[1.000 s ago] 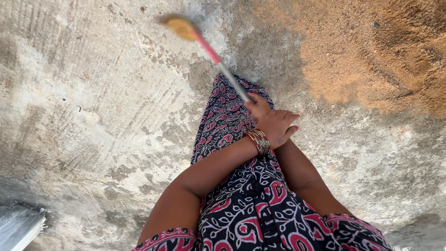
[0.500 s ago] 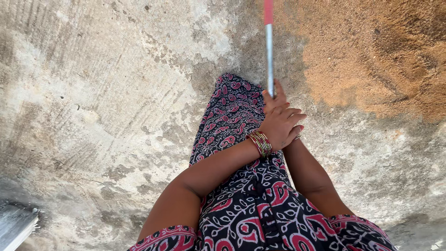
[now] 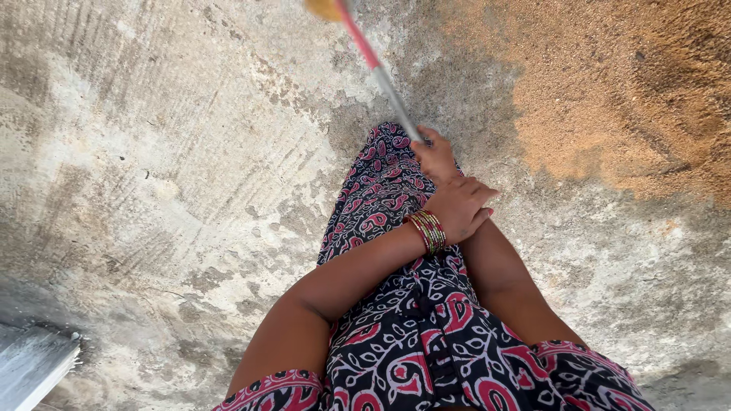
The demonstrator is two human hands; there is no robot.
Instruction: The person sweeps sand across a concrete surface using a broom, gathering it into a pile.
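A broom's handle [image 3: 377, 67], red at the far part and silver near the grip, slants up and left from my hands. Its yellowish head [image 3: 324, 7] is blurred and cut off at the top edge. My right hand [image 3: 435, 156] is closed around the silver end of the handle. My left hand [image 3: 459, 209], with red and gold bangles at the wrist, lies across my right wrist with its fingers wrapped over it. Both arms reach forward over my dark patterned red and white dress [image 3: 396, 327].
Rough, stained concrete floor [image 3: 167, 175] fills the view. A spread of orange-brown sand [image 3: 624, 99] covers the upper right. A pale grey flat object [image 3: 30, 365] juts in at the bottom left corner.
The broom handle swung from up-left to straight up, then back to up-left. My hands stayed clasped and shifted only slightly with the swing.
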